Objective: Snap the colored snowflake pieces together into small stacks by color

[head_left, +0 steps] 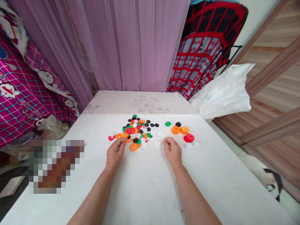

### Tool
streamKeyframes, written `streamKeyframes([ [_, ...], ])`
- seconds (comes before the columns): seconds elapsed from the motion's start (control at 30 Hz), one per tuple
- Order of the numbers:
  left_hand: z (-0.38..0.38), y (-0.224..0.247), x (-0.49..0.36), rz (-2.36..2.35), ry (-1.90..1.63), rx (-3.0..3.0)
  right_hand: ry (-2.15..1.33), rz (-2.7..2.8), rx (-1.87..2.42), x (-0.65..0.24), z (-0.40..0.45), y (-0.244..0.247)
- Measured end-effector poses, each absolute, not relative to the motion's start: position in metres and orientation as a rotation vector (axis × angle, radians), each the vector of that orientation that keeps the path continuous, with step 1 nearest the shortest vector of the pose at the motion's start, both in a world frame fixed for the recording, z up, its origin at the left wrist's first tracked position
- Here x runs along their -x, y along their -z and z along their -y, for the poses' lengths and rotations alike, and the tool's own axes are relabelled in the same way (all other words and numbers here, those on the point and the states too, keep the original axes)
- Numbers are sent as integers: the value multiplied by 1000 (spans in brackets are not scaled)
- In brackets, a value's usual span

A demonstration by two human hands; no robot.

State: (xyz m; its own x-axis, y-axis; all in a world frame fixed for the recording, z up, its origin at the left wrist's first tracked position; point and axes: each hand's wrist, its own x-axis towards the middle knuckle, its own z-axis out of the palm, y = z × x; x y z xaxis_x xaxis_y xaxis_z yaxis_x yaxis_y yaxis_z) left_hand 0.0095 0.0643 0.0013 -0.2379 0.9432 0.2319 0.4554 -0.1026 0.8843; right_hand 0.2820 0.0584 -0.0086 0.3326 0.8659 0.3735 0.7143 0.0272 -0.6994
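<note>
A heap of small notched plastic discs (130,130) in red, orange, green, black and white lies on the white table. My left hand (116,150) is at the heap's near left edge, its fingers pinched together beside orange discs (120,135); what they hold, if anything, is hidden. To the right, my right hand (172,150) rests low over the table with thumb and fingertips closed. Just left of those fingertips is a white disc (158,143); whether they hold anything is too small to make out.
Sorted discs lie at the right: green (168,124), black (178,124), orange stacks (175,130), a red stack (188,137) and white ones (188,145). A white plastic bag (225,90) stands off the table's right side. Purple curtains (140,47) hang behind.
</note>
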Motion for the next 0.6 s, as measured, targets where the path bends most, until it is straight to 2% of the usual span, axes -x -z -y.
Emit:
streamKeyframes([
  [0.3, -64, -1, -9, -1678, -1313, -1530, -113, 1519, 1790, -280, -58, 10],
  [0.6, -65, 0, -9, -1678, -1328, -1535, -197, 1659, 1689, -279, -58, 4],
])
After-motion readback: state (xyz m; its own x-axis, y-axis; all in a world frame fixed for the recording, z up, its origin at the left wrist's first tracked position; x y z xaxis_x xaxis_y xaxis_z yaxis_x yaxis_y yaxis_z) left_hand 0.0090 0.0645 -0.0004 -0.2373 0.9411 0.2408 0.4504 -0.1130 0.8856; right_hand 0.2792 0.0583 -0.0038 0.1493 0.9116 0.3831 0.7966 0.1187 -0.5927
